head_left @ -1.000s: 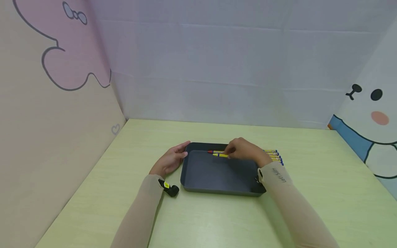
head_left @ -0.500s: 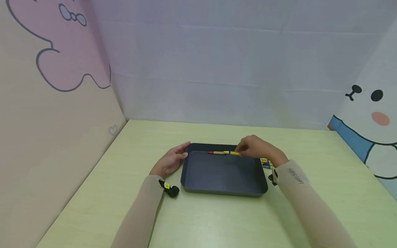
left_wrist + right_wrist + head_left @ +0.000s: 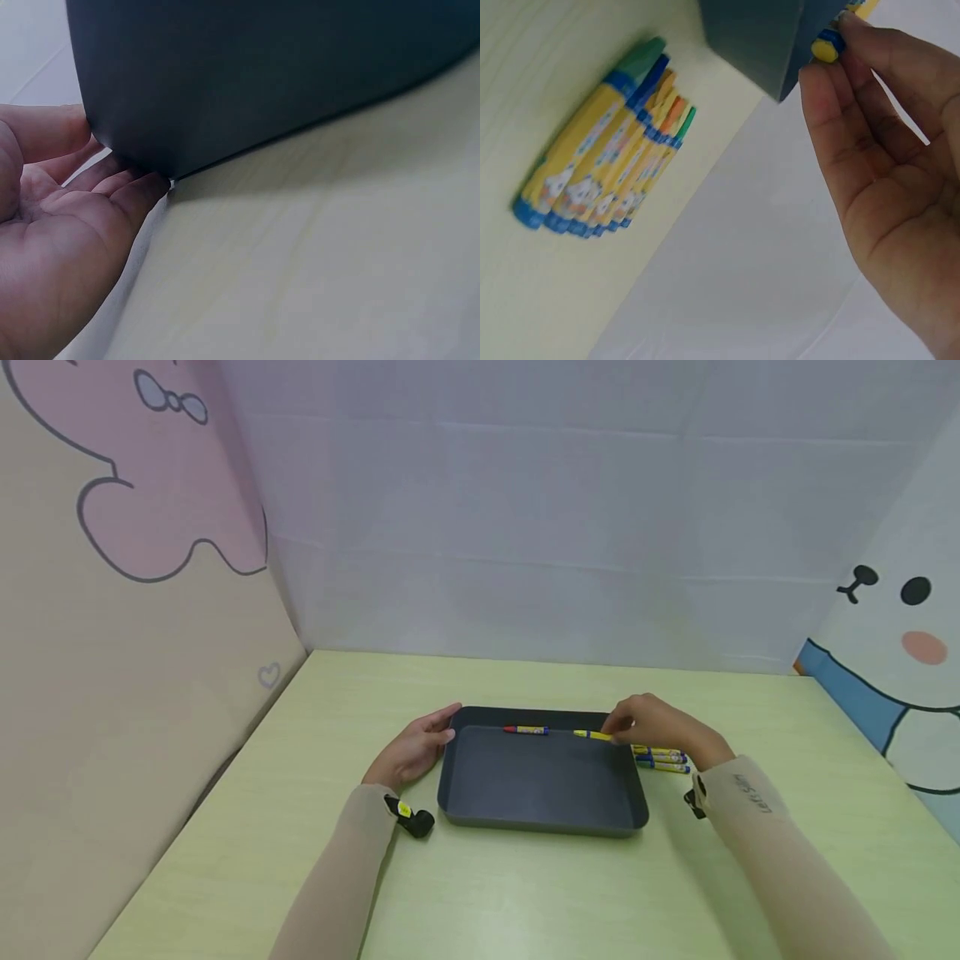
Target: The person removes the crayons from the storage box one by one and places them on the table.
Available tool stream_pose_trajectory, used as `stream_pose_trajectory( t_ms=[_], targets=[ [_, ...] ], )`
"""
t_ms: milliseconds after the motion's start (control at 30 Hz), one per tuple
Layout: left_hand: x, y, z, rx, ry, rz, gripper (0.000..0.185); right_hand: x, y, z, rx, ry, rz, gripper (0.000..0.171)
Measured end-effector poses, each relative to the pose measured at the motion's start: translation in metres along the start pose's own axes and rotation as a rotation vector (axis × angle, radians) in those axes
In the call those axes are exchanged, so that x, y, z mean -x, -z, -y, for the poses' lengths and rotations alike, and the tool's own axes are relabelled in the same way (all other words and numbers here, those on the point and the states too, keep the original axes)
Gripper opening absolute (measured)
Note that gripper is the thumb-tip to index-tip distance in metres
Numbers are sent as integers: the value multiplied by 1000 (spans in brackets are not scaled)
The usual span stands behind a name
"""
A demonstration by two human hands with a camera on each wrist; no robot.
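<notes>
A dark grey tray (image 3: pixel 540 793) lies on the table. My left hand (image 3: pixel 408 750) holds its far left corner; in the left wrist view, the thumb (image 3: pixel 56 131) and fingertips (image 3: pixel 146 195) meet the tray's outer side and lower edge. My right hand (image 3: pixel 660 727) pinches a yellow crayon (image 3: pixel 591 735) by its back end over the tray's far right part. The yellow tip points left; in the right wrist view the crayon's blunt end (image 3: pixel 826 46) shows between thumb and fingers. A red crayon (image 3: pixel 527 730) lies inside the tray along the far wall.
Several crayons (image 3: pixel 663 764) lie side by side on the table (image 3: pixel 525 893), just right of the tray; green, blue, brown and orange tips show in the right wrist view. A pale wall (image 3: pixel 480 527) stands behind, with cartoon-printed panels (image 3: pixel 172 610) at the sides.
My right hand has moved right with the yellow crayon, from beside the red crayon to the tray's right side. The crayons on the table show more now. The left hand has stayed in place.
</notes>
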State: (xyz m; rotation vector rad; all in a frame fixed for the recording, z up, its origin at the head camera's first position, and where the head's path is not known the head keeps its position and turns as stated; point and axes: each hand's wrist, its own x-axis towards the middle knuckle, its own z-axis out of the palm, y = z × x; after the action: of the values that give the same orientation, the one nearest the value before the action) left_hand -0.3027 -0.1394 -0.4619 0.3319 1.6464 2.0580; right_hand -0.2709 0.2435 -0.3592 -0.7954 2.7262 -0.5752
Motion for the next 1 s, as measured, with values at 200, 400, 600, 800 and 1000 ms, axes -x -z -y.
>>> stream_pose_trajectory(
  t_ms=[200, 400, 600, 800, 1000],
  targets=[
    [0, -1, 1, -16, 1, -5, 60, 15, 3, -11, -2, -11, -14, 18],
    [1, -3, 1, -4, 15, -10, 60, 30, 5, -21, -10, -49, -36, 17],
    [2, -3, 0, -6, 17, -13, 60, 42, 7, -30, 8, -54, -33, 18],
    [2, -2, -1, -10, 14, -6, 60, 53, 9, -39, -4, -71, -17, 18],
    [1, 0, -1, 5, 25, -24, 60, 59, 9, -48, -23, -129, 19, 18]
  ],
)
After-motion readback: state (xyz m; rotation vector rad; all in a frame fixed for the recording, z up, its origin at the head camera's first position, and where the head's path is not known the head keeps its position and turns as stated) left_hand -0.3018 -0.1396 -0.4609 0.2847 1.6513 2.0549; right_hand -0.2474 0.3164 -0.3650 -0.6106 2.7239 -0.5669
